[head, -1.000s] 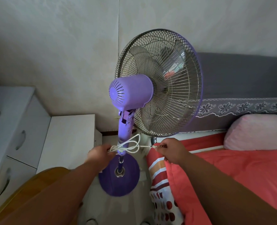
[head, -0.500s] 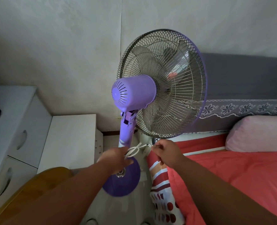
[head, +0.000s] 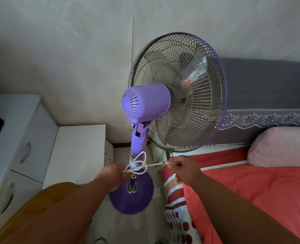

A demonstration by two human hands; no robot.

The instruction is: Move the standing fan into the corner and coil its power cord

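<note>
A purple standing fan point(head: 146, 103) with a wire cage stands upright on its round base point(head: 138, 196), between a white cabinet and the bed, close to the wall corner. Its white power cord point(head: 138, 163) hangs in a few loops in front of the pole. My left hand point(head: 113, 174) pinches the gathered loops on the left. My right hand point(head: 185, 169) grips the cord's free end, pulled taut to the right.
A low white cabinet point(head: 78, 152) and a taller white drawer unit point(head: 17, 141) stand at the left. The bed with red sheet point(head: 260, 191), a pink pillow point(head: 282, 148) and a grey headboard point(head: 268, 88) fills the right. A wooden chair back point(head: 40, 199) is at lower left.
The left hand moved toward the pole and back, and the loops of cord now stand larger. The right hand stays at the cord's end, drawn slightly right. The view shifted a little.
</note>
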